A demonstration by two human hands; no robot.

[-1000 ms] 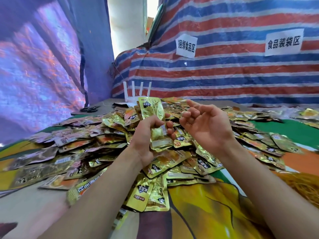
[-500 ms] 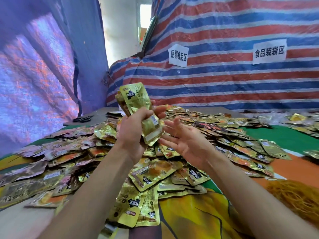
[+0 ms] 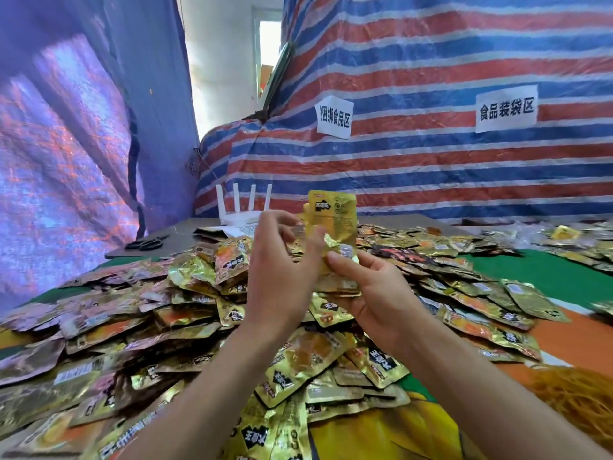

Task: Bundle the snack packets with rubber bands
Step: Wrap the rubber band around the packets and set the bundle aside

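A: While we hold the stack of snack packets (image 3: 333, 224) upright between our hands, which one grips it?
B: Our left hand (image 3: 282, 277) curls round its side; our right hand (image 3: 381, 293) pinches its lower edge. Loose packets (image 3: 185, 303) lie beneath both, rubber bands (image 3: 577, 396) right of our right hand.

The packets (image 3: 335, 224) I hold are glossy, crinkled gold foil; the striped tarpaulin (image 3: 431, 167) behind looks like woven plastic, creased and faintly shiny; its paper labels (image 3: 333, 117) are matt white; the router (image 3: 243, 218) is smooth white plastic.
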